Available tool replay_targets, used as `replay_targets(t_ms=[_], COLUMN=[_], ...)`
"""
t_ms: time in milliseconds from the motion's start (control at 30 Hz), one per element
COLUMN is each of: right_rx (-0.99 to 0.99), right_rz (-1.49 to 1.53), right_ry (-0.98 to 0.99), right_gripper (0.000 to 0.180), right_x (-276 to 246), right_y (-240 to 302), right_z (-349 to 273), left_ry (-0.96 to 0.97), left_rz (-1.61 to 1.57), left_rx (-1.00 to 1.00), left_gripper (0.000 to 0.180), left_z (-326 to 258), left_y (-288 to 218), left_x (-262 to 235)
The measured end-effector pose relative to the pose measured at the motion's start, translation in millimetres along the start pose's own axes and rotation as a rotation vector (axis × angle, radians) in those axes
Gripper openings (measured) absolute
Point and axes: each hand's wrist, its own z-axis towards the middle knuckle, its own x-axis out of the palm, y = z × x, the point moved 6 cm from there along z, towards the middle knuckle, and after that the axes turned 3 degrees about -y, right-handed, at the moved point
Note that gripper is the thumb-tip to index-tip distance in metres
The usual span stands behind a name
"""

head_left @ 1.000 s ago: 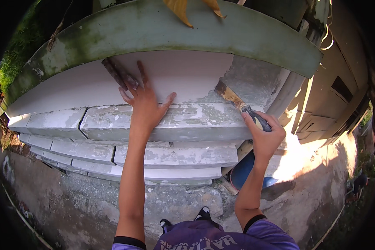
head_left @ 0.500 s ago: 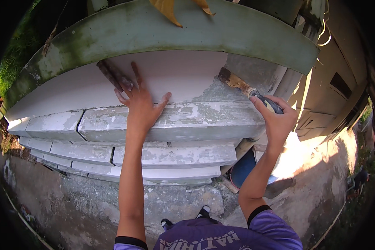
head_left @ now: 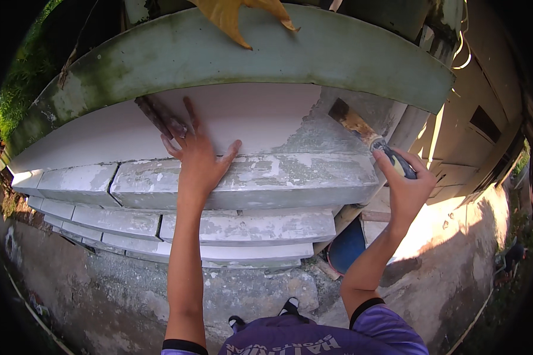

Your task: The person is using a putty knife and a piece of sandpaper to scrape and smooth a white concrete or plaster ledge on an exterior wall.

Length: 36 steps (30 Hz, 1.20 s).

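My left hand (head_left: 196, 155) rests flat on the wall, fingers spread, with a second putty blade (head_left: 160, 117) pinned under the fingers against the white skim coat (head_left: 243, 121). My right hand (head_left: 405, 182) grips the dark handle of a putty knife (head_left: 361, 131). Its blade touches the bare grey patch (head_left: 361, 115) at the right end of the white band, just under the green ledge (head_left: 266, 50). Stepped moulding courses (head_left: 249, 177) run below both hands.
A yellow dry leaf (head_left: 237, 15) lies on the ledge top. A blue bucket (head_left: 346, 248) stands at the foot of the wall. Rough concrete ground (head_left: 249, 293) is under my feet. A brownish panelled wall (head_left: 485, 136) runs along the right; grass (head_left: 23, 77) grows at far left.
My right hand has carried the putty knife up and to the right, from the moulding edge onto the grey patch under the ledge. My left hand has stayed on the wall.
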Motion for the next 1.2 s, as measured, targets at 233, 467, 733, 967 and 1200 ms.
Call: replay_targets(t_ms=[233,467,733,967,1200], right_rx=[-0.053,0.062,-0.021,0.026,-0.143], right_rz=[0.068,0.061,0.046,-0.016,-0.068], right_ry=[0.094,0.002,0.015,0.114,-0.103], right_gripper=[0.032,0.033,0.033,0.03,0.027], right_x=[31,-24,23,2,15], right_y=[-15,-29,17,-38,43], right_z=[-18,-12,1,-28,15], left_ry=[-0.041,-0.034,-0.002,-0.005,-0.003], left_rz=[-0.188,-0.088,-0.069,-0.127,-0.149], left_rx=[-0.046,-0.009,-0.016,-0.032,-0.055], left_gripper=[0.117,0.119,0.118,0.117,0.121], left_z=[1,1,-1,1,2], left_y=[-1,-1,1,1,1], left_x=[-2,-2,0,3,-1])
